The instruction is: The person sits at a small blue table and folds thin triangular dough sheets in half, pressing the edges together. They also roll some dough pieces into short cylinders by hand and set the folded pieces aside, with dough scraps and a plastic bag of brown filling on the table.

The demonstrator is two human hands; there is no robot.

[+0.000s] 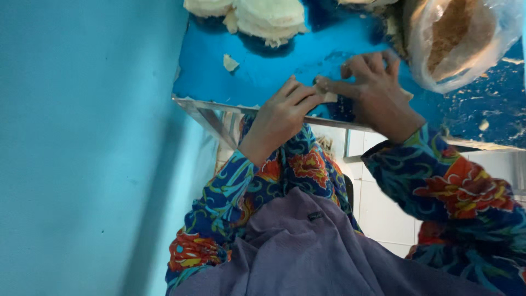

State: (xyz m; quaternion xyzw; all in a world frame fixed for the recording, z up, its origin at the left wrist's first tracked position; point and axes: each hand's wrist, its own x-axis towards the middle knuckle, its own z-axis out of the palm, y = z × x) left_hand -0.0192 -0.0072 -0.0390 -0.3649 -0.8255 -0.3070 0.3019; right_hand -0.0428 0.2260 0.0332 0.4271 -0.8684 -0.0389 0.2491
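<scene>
My left hand (pixel 282 115) and my right hand (pixel 378 93) meet at the near edge of a blue table top (pixel 274 77). Between their fingertips they pinch a small pale piece of dough (pixel 330 97), most of it hidden by the fingers. Both sleeves are blue with red and orange flowers. My right hand's fingers curl over the piece from the right, and my left hand's fingers press it from the left.
A pile of pale dough rounds (pixel 268 19) lies at the far side of the table. A clear plastic bag of brown crumbs (pixel 455 38) stands at the far right. A small dough scrap (pixel 230 63) lies alone. A blue wall (pixel 82 148) fills the left; the table's metal edge (pixel 219 107) runs below.
</scene>
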